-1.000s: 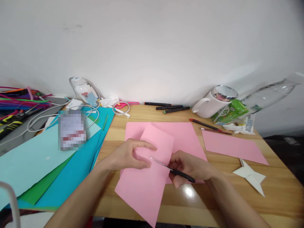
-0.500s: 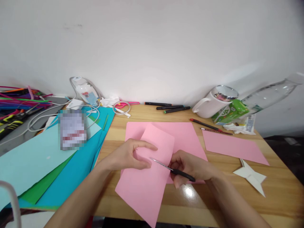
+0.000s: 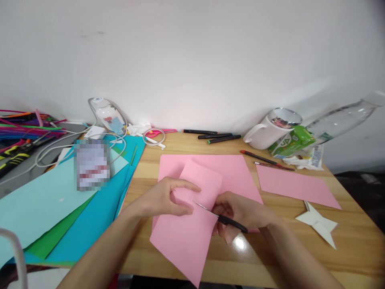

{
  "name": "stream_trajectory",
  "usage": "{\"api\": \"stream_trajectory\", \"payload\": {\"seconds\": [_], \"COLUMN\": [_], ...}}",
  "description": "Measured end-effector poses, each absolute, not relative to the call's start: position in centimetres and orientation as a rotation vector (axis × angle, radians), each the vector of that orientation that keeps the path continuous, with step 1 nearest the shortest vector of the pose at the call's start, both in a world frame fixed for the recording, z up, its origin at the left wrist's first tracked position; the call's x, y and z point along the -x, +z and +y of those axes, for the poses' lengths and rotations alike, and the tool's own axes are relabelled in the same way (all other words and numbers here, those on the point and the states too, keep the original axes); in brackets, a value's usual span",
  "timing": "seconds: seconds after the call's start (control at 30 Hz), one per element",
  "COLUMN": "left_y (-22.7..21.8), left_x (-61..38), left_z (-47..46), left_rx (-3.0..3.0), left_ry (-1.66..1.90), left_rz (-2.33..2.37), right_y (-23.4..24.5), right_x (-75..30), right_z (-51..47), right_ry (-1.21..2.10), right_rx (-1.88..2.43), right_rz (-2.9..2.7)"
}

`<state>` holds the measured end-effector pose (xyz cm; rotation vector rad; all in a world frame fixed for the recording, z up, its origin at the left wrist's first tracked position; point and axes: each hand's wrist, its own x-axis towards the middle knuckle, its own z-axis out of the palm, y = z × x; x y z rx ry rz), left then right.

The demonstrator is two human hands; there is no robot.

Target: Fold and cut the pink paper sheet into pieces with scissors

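Between my hands is a pink sheet of paper (image 3: 183, 233), its near corner hanging past the table's front edge. My left hand (image 3: 167, 196) grips its left side, thumb and forefinger curved over the top face. My right hand (image 3: 237, 212) is closed around the handles of scissors (image 3: 231, 222) with black grips. One metal blade lies across the paper's upper face from the right edge, its tip near my left thumb; the other blade is hidden under the sheet. Beneath rests another pink sheet (image 3: 234, 172), flat on the table.
A pink strip (image 3: 297, 186) and a folded white paper star (image 3: 319, 224) lie at right. Behind stand a white mug (image 3: 264, 130), a green carton (image 3: 291, 142) and a tilted clear bottle (image 3: 343, 120). Black markers (image 3: 219, 136) line the wall. Blue sheets (image 3: 90, 228) and a phone (image 3: 92, 164) are left.
The held pink sheet has shifted slightly to the right, along with my left hand. The scissors stay at the cut, and their blades look a little more closed.
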<state>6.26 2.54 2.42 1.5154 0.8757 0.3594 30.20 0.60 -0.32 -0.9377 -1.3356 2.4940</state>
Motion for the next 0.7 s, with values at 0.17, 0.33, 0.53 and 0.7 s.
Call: {"api": "stream_trajectory", "payload": {"seconds": [0.17,0.33,0.53,0.7], "left_y": [2.6,2.7,2.6,2.2], "left_x": [-6.3,-6.2,-6.1,-6.0], "left_z": [2.6,2.6,2.7,2.6], "left_rx": [-1.538,-1.559,-1.630,-1.540], "left_ry": [0.376,0.409,0.433,0.400], "left_rz": [0.872,0.856,0.875,0.870], "right_y": [-0.2,-0.1,-0.3,-1.1], "right_x": [-30.3,-30.3,-30.4,-30.9], "right_z": [0.9,1.1,1.1,1.1], "right_ry": [2.462,2.466,2.469,2.467], "right_rx": [0.965,0.915,0.814,0.851], "right_rz": [-1.380,-1.319,-1.232,-1.270]}}
